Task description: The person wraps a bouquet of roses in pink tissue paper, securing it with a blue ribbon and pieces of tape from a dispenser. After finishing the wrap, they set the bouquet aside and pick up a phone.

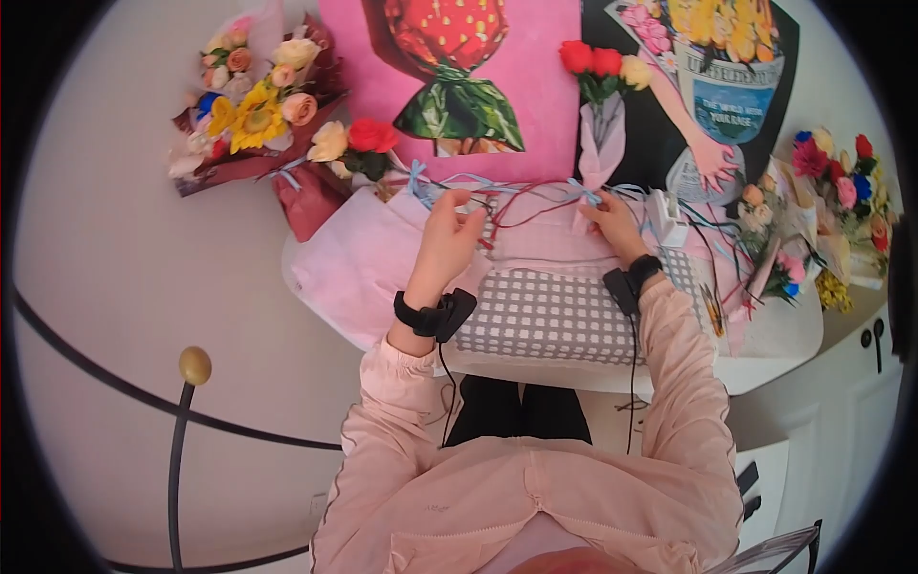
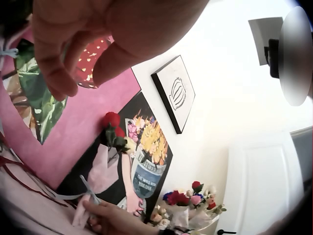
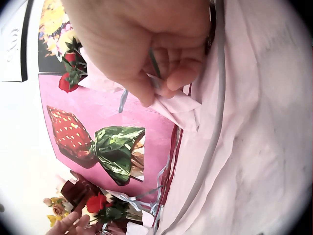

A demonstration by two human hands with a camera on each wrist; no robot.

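My right hand (image 1: pixel 619 228) pinches a small rose bouquet (image 1: pixel 602 143) low down, where a light blue ribbon (image 3: pixel 123 100) ties its pink wrapping paper. Two red roses (image 1: pixel 591 59) and a pale yellow one top the bouquet, which stands upright. Over the table's left part, my left hand (image 1: pixel 449 244) has its fingers loosely bent and apart, with nothing between them in the left wrist view. Just beyond that hand, a second small bouquet with a red rose (image 1: pixel 371 135) and a cream rose leans back, a blue bow at its stems.
Red and blue ribbons (image 1: pixel 516 203) trail across the white table (image 1: pixel 794 330). Pink paper (image 1: pixel 359 258) lies at the left, a grey checked cloth (image 1: pixel 545 316) in front. Larger bouquets (image 1: pixel 253 115) stand at both sides. A white box (image 1: pixel 667 218) sits right of my right hand.
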